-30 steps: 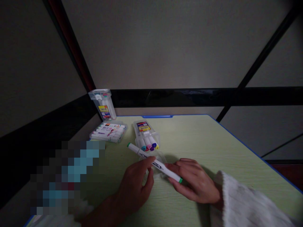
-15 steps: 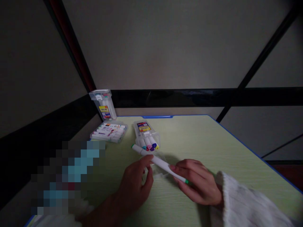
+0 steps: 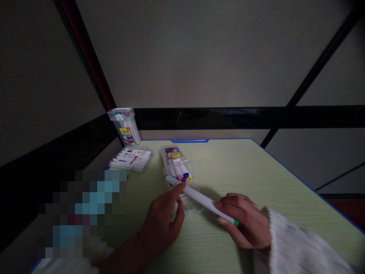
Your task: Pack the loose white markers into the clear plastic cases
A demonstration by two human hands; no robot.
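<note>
A long white marker (image 3: 199, 198) with green ends lies slanted between my two hands above the pale green table (image 3: 242, 171). My right hand (image 3: 245, 222) pinches its near end in closed fingers. My left hand (image 3: 162, 220) rests an outstretched index finger on the marker's far part and curls its thumb around a clear plastic lid (image 3: 185, 201) beneath. The marker's far tip sits at the mouth of an open clear marker case (image 3: 175, 163) that holds several coloured-cap markers.
A flat clear box of markers (image 3: 131, 159) lies at the back left of the table. An upright marker case (image 3: 125, 127) stands behind it against a black rail. A pixelated patch covers the left foreground. The table's right half is bare.
Both hands have carried the marker to the right and slightly toward me. Its far tip has moved from left of the open case to right at the case's mouth.
</note>
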